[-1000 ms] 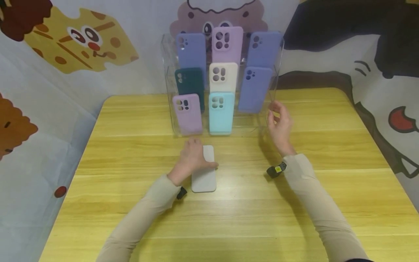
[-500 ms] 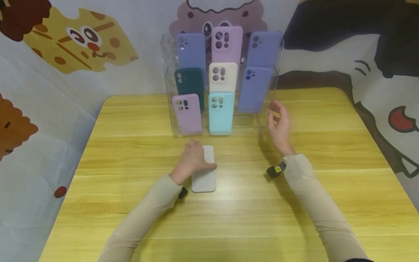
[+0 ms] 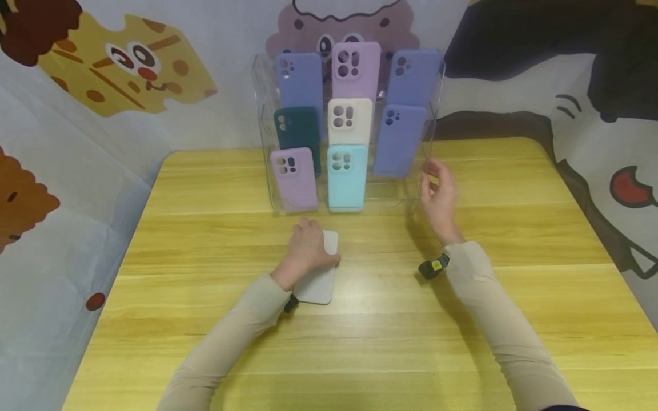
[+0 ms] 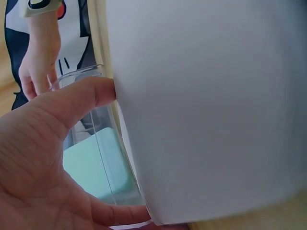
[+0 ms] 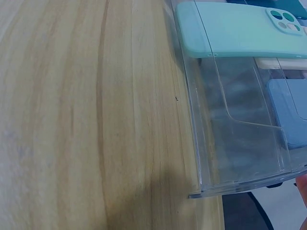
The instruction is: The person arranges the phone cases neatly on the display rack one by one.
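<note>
My left hand (image 3: 307, 248) grips a white phone-sized slab (image 3: 317, 284) with rounded corners, on or just over the table. In the left wrist view its thumb and a finger meet the edges of the white slab (image 4: 206, 110); the slab's underside is hidden. A clear display stand (image 3: 393, 193) holds phone cases in tiers. My right hand (image 3: 440, 197) holds the stand's right side with bent fingers. In its front row are a lilac phone case (image 3: 295, 185) and a turquoise phone case (image 3: 346, 185); the front right slot of the clear stand (image 5: 240, 148) shows bare plastic.
Behind the front row stand a dark green case (image 3: 298, 128), a cream case (image 3: 350, 128), a blue-violet case (image 3: 400, 142) and several more above. The wooden table (image 3: 380, 337) stretches around the stand. A cartoon-printed cloth (image 3: 216, 68) hangs behind.
The white slab has turned slightly, its near end swinging left and its far end shifting right. My left hand has moved a little right with it. The right hand has stayed put.
</note>
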Available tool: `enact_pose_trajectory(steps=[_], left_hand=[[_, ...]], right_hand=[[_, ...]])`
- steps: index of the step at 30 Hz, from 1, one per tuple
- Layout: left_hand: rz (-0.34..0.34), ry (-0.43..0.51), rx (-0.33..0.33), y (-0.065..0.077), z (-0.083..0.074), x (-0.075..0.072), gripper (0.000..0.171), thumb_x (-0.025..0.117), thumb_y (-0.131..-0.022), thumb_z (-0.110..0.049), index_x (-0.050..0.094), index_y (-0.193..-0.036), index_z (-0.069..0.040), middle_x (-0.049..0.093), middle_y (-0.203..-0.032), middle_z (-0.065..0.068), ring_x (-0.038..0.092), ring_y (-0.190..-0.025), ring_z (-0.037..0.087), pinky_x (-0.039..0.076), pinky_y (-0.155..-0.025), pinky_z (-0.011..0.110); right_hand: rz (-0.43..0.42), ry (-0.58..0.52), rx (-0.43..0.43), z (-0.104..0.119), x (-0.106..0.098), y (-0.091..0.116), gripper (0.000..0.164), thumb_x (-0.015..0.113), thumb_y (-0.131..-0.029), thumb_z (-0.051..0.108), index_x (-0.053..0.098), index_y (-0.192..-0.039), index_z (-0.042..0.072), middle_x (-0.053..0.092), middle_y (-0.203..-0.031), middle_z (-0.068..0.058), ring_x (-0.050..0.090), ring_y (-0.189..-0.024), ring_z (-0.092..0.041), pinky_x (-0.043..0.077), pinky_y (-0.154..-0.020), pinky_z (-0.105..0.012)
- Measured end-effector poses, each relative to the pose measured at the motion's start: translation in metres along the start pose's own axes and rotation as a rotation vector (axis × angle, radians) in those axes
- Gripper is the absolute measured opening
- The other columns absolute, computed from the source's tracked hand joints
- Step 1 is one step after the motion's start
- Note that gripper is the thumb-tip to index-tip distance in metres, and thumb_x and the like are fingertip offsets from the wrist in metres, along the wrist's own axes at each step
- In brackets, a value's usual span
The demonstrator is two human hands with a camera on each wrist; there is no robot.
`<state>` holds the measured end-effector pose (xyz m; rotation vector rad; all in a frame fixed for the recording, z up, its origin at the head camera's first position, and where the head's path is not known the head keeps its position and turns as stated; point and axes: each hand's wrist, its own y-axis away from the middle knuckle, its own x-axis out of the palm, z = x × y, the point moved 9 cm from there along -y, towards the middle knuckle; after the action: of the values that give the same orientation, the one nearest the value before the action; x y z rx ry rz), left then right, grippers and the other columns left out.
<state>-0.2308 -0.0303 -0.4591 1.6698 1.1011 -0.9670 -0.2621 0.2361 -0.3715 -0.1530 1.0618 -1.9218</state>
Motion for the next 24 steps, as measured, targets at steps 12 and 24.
enact_pose_trajectory(steps=[12, 24], left_hand=[[0.007, 0.021, 0.003, -0.001, -0.003, 0.0, 0.083, 0.083, -0.061, -0.044, 0.047, -0.113, 0.01, 0.043, -0.104, 0.019, 0.045, -0.091, 0.03, 0.053, -0.064, 0.034], [-0.07, 0.174, 0.104, -0.006, -0.03, -0.017, 0.092, 0.083, -0.064, -0.04, 0.041, -0.127, 0.012, 0.048, -0.117, 0.022, 0.045, -0.106, 0.035, 0.051, -0.083, 0.042]], right_hand=[[-0.003, 0.007, 0.004, -0.002, 0.0, -0.001, 0.026, 0.055, -0.086, -0.011, 0.056, -0.112, -0.01, 0.063, -0.102, -0.023, 0.062, -0.095, -0.036, 0.056, -0.073, -0.043], [0.01, 0.012, 0.005, -0.002, 0.001, 0.0, 0.025, 0.054, -0.087, -0.01, 0.055, -0.112, -0.011, 0.063, -0.103, -0.023, 0.062, -0.096, -0.035, 0.057, -0.075, -0.036]])
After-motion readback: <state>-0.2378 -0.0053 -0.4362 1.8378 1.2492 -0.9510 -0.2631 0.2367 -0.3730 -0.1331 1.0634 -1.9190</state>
